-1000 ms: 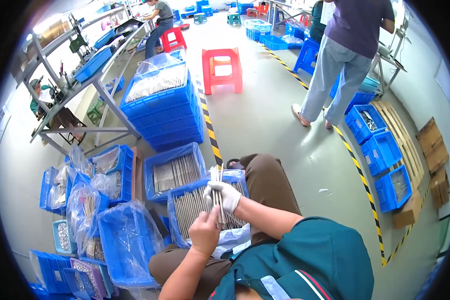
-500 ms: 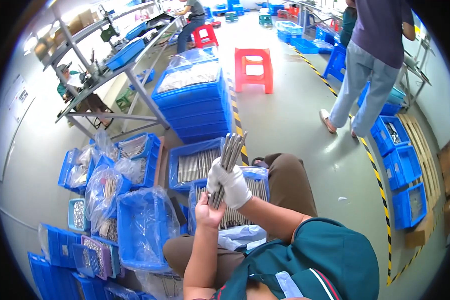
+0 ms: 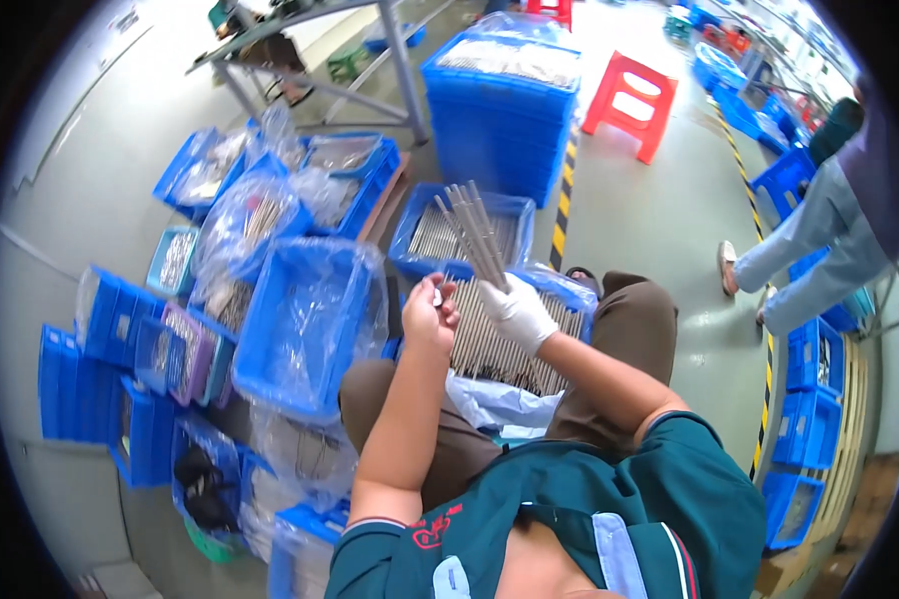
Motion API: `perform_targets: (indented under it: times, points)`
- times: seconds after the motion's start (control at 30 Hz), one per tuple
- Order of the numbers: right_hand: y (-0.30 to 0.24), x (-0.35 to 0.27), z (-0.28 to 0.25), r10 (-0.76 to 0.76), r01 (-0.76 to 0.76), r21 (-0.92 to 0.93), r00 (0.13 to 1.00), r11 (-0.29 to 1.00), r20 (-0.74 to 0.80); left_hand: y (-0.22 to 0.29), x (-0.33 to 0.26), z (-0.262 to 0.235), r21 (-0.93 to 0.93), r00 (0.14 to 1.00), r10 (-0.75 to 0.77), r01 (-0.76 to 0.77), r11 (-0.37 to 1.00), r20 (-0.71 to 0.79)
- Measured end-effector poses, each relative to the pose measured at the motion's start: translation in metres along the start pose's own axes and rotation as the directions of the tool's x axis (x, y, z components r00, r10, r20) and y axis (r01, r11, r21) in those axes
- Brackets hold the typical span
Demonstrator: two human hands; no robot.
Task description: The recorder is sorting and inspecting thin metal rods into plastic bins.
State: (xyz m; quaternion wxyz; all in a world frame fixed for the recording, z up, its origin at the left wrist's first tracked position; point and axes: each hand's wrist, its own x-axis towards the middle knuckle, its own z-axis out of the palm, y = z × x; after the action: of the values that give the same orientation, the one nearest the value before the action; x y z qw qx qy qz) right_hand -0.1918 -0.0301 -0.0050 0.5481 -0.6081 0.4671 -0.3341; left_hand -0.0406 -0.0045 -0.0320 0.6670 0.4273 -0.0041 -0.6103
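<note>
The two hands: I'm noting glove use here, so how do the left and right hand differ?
The right hand wears a white glove; the left hand is bare. The right hand has a bundle of long grey metal rods in its grip, fanned upward; the left hand pinches only something small at its fingertips. Both are raised over the blue crate on the lap.

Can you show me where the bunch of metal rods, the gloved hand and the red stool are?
metal rods (image 3: pixel 474 232), head view, middle of the bunch.
gloved right hand (image 3: pixel 514 311), head view, back of the glove.
red stool (image 3: pixel 629 102), head view, seat top.
</note>
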Motion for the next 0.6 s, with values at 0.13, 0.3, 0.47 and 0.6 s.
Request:
perform_targets:
  times: [0.13,0.3,0.47,0.6]
  points:
    - [0.012,-0.005,-0.03,0.01,0.029,-0.219,0.985,0.975,0.174,0.029,0.002,0.0,0.047,0.998,-0.06,0.059,0.997,0.012]
    - [0.005,0.013,-0.062,0.125,-0.134,0.004,0.934,0.991,0.336,0.049,0.0,0.008,0.069,0.984,-0.101,0.092,0.993,0.146]
    - [0.005,0.025,-0.074,0.19,-0.258,0.112,0.889,0.96,0.416,0.048,0.005,0.001,0.089,0.955,-0.111,0.09,0.992,0.273]
    - [-0.003,0.017,-0.071,0.261,-0.417,0.28,0.849,0.865,0.459,0.044,-0.001,0.009,0.109,0.973,0.027,-0.053,0.993,0.231]
